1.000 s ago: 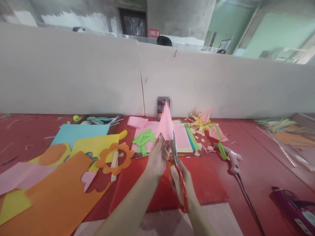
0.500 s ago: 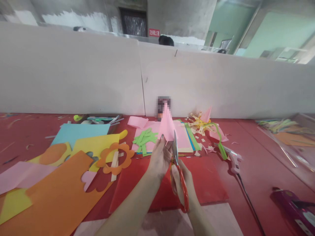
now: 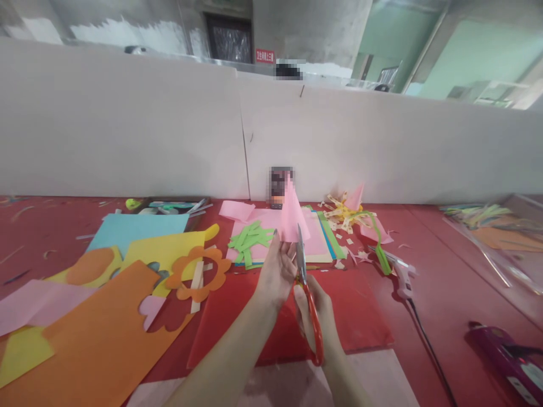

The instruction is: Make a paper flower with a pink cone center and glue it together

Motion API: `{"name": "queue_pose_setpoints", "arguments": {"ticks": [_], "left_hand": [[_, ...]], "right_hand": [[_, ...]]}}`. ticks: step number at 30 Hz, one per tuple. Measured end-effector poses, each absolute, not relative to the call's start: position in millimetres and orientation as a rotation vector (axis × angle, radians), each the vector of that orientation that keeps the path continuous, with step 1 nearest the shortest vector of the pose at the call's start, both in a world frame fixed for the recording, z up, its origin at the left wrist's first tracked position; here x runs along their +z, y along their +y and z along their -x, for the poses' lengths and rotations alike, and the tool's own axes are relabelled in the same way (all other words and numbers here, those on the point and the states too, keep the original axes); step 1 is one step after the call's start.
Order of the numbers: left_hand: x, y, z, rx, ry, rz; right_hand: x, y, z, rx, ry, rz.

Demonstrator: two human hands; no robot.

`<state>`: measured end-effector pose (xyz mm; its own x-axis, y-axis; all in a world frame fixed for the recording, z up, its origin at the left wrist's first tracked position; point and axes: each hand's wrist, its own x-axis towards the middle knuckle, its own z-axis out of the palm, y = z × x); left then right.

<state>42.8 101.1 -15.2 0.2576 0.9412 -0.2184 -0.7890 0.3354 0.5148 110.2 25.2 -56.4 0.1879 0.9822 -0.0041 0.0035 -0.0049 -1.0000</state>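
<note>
Pink paper cone is up off the table, tip away from the wearer, lower edge pinched in the left hand. Right hand is closed round the handles of the red-handled scissors; blades point up at the cone's lower right edge. Can't tell if they're biting paper.

Vs half a second ago: cone has shifted right and turned a bit, its tip now over the right side of the blurred dark object behind it. Scissor handles slightly further left. Grip unchanged on both hands.

Around the grip, same as before: green strips just left of the left fingers; stack of coloured sheets beyond the hands; red board under them; orange flower ring further left, orange sheet past it. Pink glue gun right of the right hand, purple device well out nearer the wearer.
</note>
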Motion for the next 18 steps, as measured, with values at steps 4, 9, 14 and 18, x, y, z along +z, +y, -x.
{"name": "queue_pose_setpoints", "arguments": {"ticks": [4, 9, 14, 18], "left_hand": [[-16.7, 100.9, -44.1, 1.195, 0.549, -0.328], [-15.2, 99.7, -47.0, 1.209, 0.629, -0.273], [-9.3, 99.6, -43.5, 1.232, 0.647, -0.236], [-6.2, 102.1, -37.7, 1.29, 0.61, -0.21]], "right_hand": [[-56.5, 26.2, -110.5, 1.043, -1.099, 1.317], [-56.8, 25.7, -111.0, 1.022, -1.099, 1.317], [-57.2, 25.4, -111.7, 1.027, -1.191, 1.287], [-55.1, 25.1, -111.2, 1.018, -1.274, 1.259]]}}
